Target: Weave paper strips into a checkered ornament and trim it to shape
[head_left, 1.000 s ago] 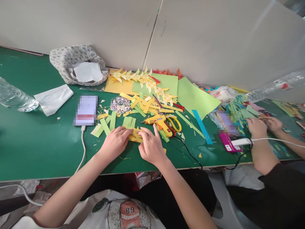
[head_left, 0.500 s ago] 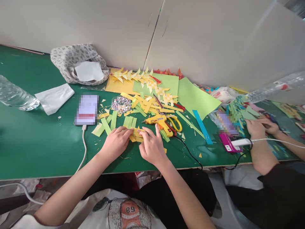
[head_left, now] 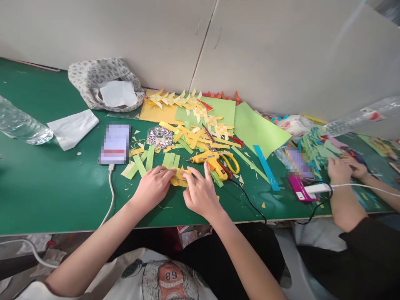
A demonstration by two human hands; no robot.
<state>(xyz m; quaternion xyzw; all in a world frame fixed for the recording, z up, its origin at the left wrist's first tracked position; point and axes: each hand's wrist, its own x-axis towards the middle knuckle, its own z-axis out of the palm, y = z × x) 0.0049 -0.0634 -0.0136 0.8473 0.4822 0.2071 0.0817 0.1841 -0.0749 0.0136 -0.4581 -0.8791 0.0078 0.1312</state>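
My left hand [head_left: 153, 183] is closed on the left end of a yellow folded paper-strip piece [head_left: 178, 176], low over the green table near its front edge. From the other side, the fingers of my right hand [head_left: 202, 192] press on the same piece; part of it is hidden under them. Just beyond lie light green paper strips [head_left: 171, 160] and a yellow glue gun [head_left: 208, 157], its nozzle to the left. Yellow-handled scissors [head_left: 234, 168] rest beside the gun. Loose yellow strips [head_left: 200, 139] are heaped behind, near a clear bag of sequins [head_left: 159, 137].
A phone [head_left: 115, 143] on a charging cable lies left, with a water bottle [head_left: 25, 125] and a cloth bag [head_left: 104, 83] farther off. Woven paper fish [head_left: 212, 121] lie on coloured sheets at the back. At right, a co-worker's hands [head_left: 340, 168] are beside a pink power strip [head_left: 301, 191].
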